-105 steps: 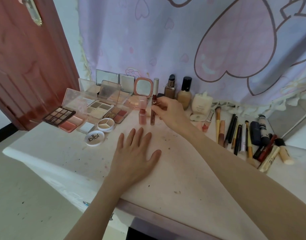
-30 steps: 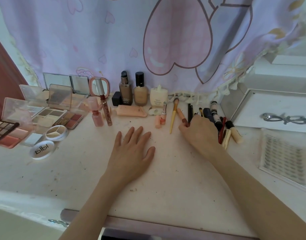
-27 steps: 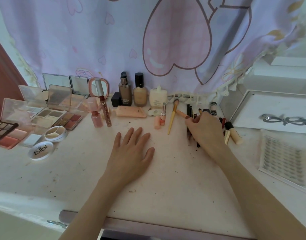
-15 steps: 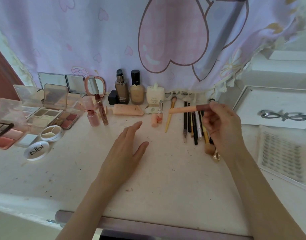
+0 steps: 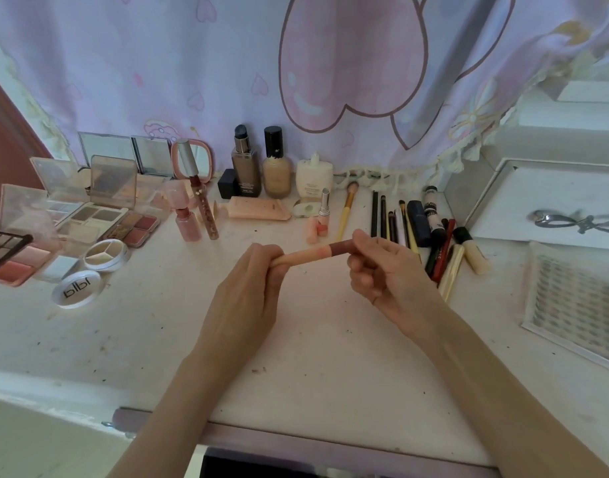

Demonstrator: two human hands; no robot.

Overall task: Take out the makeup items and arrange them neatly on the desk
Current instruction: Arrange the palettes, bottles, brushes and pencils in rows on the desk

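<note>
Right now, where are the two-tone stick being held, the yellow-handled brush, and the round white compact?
Two-tone stick (image 5: 317,254): head view, peach barrel.
Yellow-handled brush (image 5: 344,215): head view, handle.
Round white compact (image 5: 77,289): head view, lid.

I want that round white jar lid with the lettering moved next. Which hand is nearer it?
Left. The left hand is just right of the lid; the right hand is farther right. Both grip one stick.

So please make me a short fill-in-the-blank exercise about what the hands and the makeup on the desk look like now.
1. Both hands hold one peach stick with a dark ___ end.
2. The left hand grips its peach end, and the right hand grips the ___ end.
3. The round white lid lies to the ___ of the left hand.

Missing words: red; dark red; left
</note>
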